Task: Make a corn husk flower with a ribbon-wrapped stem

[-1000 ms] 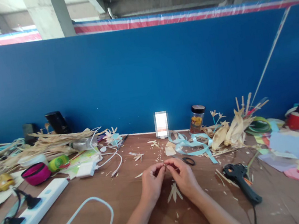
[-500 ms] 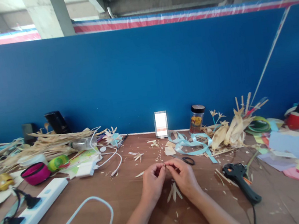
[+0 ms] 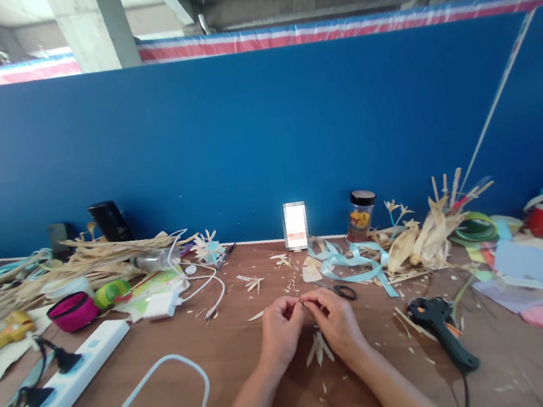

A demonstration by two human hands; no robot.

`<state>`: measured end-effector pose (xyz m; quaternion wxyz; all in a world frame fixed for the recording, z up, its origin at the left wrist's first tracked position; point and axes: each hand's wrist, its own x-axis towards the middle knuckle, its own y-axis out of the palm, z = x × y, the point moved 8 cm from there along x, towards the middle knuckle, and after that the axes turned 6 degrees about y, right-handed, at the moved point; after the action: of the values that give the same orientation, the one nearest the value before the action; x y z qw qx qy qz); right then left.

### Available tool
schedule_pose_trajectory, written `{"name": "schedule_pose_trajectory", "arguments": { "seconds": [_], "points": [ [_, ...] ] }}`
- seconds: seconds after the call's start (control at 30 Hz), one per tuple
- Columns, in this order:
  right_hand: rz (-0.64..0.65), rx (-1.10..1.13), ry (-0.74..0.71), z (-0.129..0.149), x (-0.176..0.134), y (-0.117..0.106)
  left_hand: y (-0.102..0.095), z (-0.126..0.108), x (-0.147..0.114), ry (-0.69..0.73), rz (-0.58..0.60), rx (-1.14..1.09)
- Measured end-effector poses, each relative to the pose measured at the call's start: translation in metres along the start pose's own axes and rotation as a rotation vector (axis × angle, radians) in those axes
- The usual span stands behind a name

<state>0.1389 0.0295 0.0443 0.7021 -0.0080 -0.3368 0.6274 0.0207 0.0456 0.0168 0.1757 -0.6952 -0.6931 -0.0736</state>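
Observation:
My left hand (image 3: 284,333) and my right hand (image 3: 336,322) meet above the middle of the table, thumbs and forefingers pinched together tip to tip. Whatever sits between the fingertips is tiny and dark, too small to name. Just below and between the hands, several pale husk petals (image 3: 318,348) lie fanned out on the tabletop. Beyond my right hand are the black handles of a pair of scissors (image 3: 345,292), partly hidden. A pale husk sliver (image 3: 256,316) rests left of my left hand.
To the right lies a black glue gun (image 3: 444,334) with its cord. Light blue ribbon (image 3: 354,266), a dark-lidded jar (image 3: 360,218) and corn husks (image 3: 423,243) stand farther back. On the left are a white power strip (image 3: 85,368), a loose white cable (image 3: 172,359) and a magenta band (image 3: 73,313).
The whole view has shifted slightly, so things appear a little farther right. My hands keep the same pinch at the same place over the table.

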Motion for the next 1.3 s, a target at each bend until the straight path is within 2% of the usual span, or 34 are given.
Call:
{"name": "schedule_pose_trajectory", "arguments": {
  "seconds": [0.2,0.5,0.83,1.0,1.3],
  "points": [
    [0.005,0.013,-0.034,-0.001,0.001,0.000,0.005,0.005,0.002,-0.032,0.051,-0.064],
    [0.012,-0.041,-0.021,-0.004,0.001,0.000,0.007,-0.002,0.002,0.023,0.114,-0.027],
    [-0.004,-0.161,-0.070,0.000,-0.002,0.002,0.008,-0.008,-0.003,0.110,0.079,0.145],
    [-0.020,-0.119,-0.102,0.005,-0.002,0.001,0.004,-0.007,0.000,0.104,0.054,0.092],
    [-0.024,-0.116,-0.086,0.005,-0.001,-0.003,0.006,-0.005,0.000,0.101,0.087,0.060]
  ]
}}
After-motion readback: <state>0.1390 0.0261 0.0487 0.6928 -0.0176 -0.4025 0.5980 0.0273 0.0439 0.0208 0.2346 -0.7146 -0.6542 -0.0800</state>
